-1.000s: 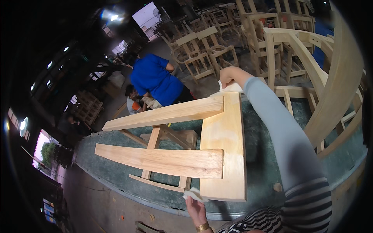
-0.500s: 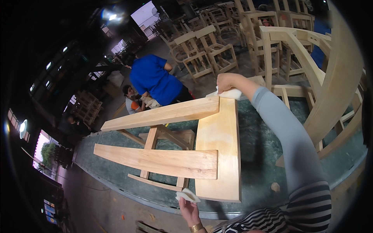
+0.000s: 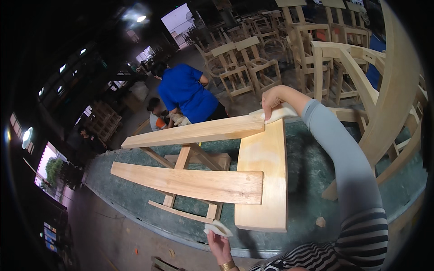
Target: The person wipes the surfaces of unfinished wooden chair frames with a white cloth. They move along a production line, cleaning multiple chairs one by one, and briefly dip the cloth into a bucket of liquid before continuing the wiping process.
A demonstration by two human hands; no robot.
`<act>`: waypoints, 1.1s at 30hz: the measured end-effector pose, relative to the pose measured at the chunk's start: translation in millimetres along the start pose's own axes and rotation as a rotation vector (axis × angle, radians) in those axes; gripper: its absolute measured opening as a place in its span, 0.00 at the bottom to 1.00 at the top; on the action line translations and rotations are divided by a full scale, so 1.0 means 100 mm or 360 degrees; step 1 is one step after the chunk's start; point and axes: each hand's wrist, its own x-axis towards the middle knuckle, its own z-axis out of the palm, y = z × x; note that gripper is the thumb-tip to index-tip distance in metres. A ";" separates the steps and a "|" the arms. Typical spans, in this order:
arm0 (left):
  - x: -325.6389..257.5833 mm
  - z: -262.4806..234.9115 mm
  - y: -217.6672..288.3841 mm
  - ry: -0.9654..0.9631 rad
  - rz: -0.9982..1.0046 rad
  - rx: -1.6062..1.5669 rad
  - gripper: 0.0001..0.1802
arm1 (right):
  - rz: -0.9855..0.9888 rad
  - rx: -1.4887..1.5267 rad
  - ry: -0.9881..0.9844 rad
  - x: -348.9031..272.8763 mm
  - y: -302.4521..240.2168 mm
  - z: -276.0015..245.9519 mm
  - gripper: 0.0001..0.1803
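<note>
An unfinished wooden chair frame (image 3: 190, 183) lies on a green-topped table, with a wide, smooth board (image 3: 261, 212) at its right end and two long, curved pieces running left. My right hand (image 3: 272, 100) reaches over to the board's far end. Its fingers press a folded whitish sheet (image 3: 281, 114) on the wood. Down near the table's front edge, my left hand (image 3: 219, 246) pinches another whitish folded sheet (image 3: 219, 228). That one is beside the frame's near corner, and I cannot tell whether it touches the wood.
The green table (image 3: 307, 180) carries another wooden frame (image 3: 375, 90) rising close on my right. A small pale scrap (image 3: 320, 221) lies by my right arm. Beyond the table, a person in blue (image 3: 185, 92) bends over beside a crouching person (image 3: 158, 115). Many wooden chairs (image 3: 244, 67) stand behind.
My view has swung slightly, so the chair frame and my right hand appear farther right. Both hands keep their hold on the sheets, with little visible movement against the wood.
</note>
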 end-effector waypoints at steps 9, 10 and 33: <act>-0.06 -0.30 0.10 0.0060 0.0050 -0.0046 0.18 | 0.0317 -0.0160 0.0236 0.38 0.12 -0.19 0.21; -0.07 -0.27 0.10 0.0065 0.0085 0.0010 0.18 | 0.0387 -0.0247 0.0408 0.37 0.13 -0.22 0.21; -0.98 -0.33 0.18 0.0086 0.0233 0.0058 0.18 | 0.0238 -0.0020 0.0948 -0.42 -0.15 0.39 0.18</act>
